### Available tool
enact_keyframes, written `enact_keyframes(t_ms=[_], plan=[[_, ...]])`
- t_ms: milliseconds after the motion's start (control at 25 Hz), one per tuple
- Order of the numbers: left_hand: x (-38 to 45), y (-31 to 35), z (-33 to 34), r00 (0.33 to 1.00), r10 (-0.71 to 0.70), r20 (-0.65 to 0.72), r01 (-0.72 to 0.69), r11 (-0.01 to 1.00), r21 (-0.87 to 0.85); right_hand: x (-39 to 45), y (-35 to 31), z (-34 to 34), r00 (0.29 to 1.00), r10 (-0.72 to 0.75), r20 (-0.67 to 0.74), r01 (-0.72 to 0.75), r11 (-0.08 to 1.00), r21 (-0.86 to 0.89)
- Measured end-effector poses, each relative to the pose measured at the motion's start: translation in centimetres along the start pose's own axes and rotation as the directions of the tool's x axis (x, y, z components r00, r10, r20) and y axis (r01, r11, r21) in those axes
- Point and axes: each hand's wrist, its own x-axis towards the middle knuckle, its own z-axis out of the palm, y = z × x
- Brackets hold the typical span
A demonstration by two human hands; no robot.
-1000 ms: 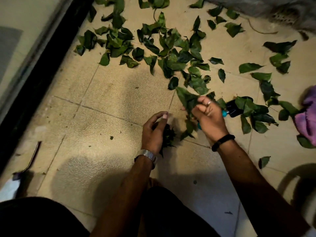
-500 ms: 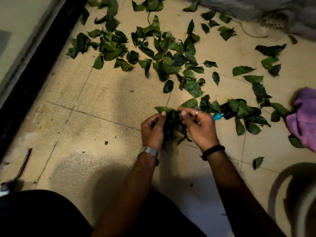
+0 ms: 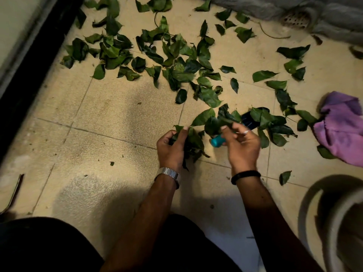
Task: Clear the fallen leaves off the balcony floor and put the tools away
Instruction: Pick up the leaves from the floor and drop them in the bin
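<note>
The left hand [image 3: 171, 149] has its grip curled tight around a bunch of gathered leaves [image 3: 193, 143] held just above the balcony floor [image 3: 110, 122], while the right hand [image 3: 242, 143], blurred, has its fingers bent around a leaf [image 3: 214, 124] close beside the bunch. Just under the right hand lies a tool with a teal handle [image 3: 217, 141] and a dark head [image 3: 247, 119] half buried in leaves. More fallen leaves [image 3: 176, 61] are strewn across the tiles beyond the hands, up to the wall and the drain [image 3: 297, 17], a purple cloth [image 3: 341, 126] lies at the right edge, and a pale round container [image 3: 337, 222] stands at lower right.
</note>
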Motion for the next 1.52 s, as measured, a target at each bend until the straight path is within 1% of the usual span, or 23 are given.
enact_keyframes(t_ms=[80,160,240,280,360,440,480,560,640,720,800,840,880,920,1000,1040,1120,1160,1200,1280,1360,1440,1520], plan=[[0.1,0.3,-0.4,1.0,-0.022,-0.01,0.022,0.999,-0.032,0.7,-0.5,-0.6,0.993,-0.011,-0.118,0.017,0.999,0.047],[-0.2,0.5,-0.3,1.0,-0.029,0.009,0.029,0.999,-0.039,0.3,-0.6,-0.2,0.994,-0.098,-0.053,0.095,0.994,-0.048],[-0.5,0.8,-0.3,0.998,-0.031,0.056,0.034,0.998,-0.046,-1.4,-0.1,1.6,0.968,-0.173,0.183,0.205,0.963,-0.175],[-0.5,0.9,-0.4,0.998,-0.027,0.061,0.03,0.998,-0.049,-2.6,0.2,2.6,0.924,-0.199,0.327,0.279,0.935,-0.219],[0.0,0.8,-1.4,1.0,-0.006,-0.031,0.004,0.998,-0.068,-4.9,0.6,4.1,0.797,-0.181,0.576,0.37,0.9,-0.229],[0.5,0.6,-2.8,0.986,0.018,-0.165,-0.026,0.998,-0.049,-5.7,0.9,4.2,0.718,-0.124,0.685,0.359,0.909,-0.211],[0.8,0.6,-3.3,0.975,0.034,-0.221,-0.042,0.999,-0.033,-5.5,1.0,3.7,0.717,-0.143,0.683,0.377,0.903,-0.207],[1.4,0.6,-4.0,0.952,0.04,-0.305,-0.055,0.998,-0.038,-3.8,1.7,2.5,0.763,-0.248,0.597,0.495,0.818,-0.293],[2.0,0.6,-4.4,0.938,0.023,-0.345,-0.047,0.997,-0.06,-1.8,2.6,1.0,0.765,-0.288,0.577,0.596,0.658,-0.461],[1.9,0.7,-4.3,0.948,0.019,-0.317,-0.042,0.997,-0.066,-1.3,3.8,0.0,0.723,-0.262,0.639,0.666,0.512,-0.543],[1.4,0.5,-4.2,0.969,0.019,-0.245,-0.029,0.999,-0.036,-2.0,5.1,-0.4,0.639,-0.33,0.695,0.754,0.447,-0.482],[1.1,0.5,-4.0,0.977,0.004,-0.215,-0.01,1.0,-0.025,-2.6,5.6,-0.7,0.61,-0.37,0.701,0.778,0.451,-0.438],[1.0,0.4,-4.0,0.982,-0.014,-0.19,0.012,1.0,-0.013,-3.1,5.9,-1.0,0.621,-0.382,0.684,0.761,0.503,-0.41],[0.7,0.5,-3.9,0.986,-0.028,-0.165,0.028,1.0,-0.002,-3.4,5.7,-1.2,0.687,-0.351,0.636,0.679,0.621,-0.391],[0.5,0.7,-3.7,0.996,-0.041,-0.084,0.043,0.999,0.021,-3.4,4.8,-1.2,0.856,-0.211,0.472,0.369,0.889,-0.27],[0.3,0.8,-3.6,0.999,-0.039,-0.01,0.039,0.998,0.04,-3.4,4.0,-0.7,0.903,-0.156,0.4,0.249,0.949,-0.191],[-0.1,0.7,-3.0,0.983,-0.051,0.177,0.042,0.997,0.059,-3.1,2.4,0.8,0.909,-0.139,0.393,0.198,0.974,-0.114],[-0.3,0.7,-2.7,0.97,-0.059,0.234,0.047,0.997,0.058,-3.2,1.6,1.6,0.879,-0.143,0.454,0.211,0.972,-0.104],[-0.4,0.6,-2.5,0.968,-0.067,0.241,0.056,0.997,0.052,-3.3,1.1,2.1,0.837,-0.14,0.528,0.229,0.968,-0.106],[-0.5,0.5,-2.3,0.985,-0.08,0.152,0.077,0.997,0.03,-3.8,0.7,2.5,0.771,-0.129,0.624,0.255,0.96,-0.117],[-0.7,0.1,-2.4,0.995,-0.066,0.069,0.061,0.995,0.073,-4.4,0.7,2.0,0.756,-0.133,0.641,0.268,0.956,-0.118],[-0.5,-0.3,-2.7,0.998,-0.065,0.024,0.063,0.995,0.082,-4.6,0.7,1.5,0.788,-0.114,0.605,0.207,0.974,-0.087],[-0.2,-0.3,-3.1,0.995,-0.091,-0.028,0.092,0.995,0.033,-3.6,0.5,1.2,0.854,-0.083,0.514,0.127,0.99,-0.052]])
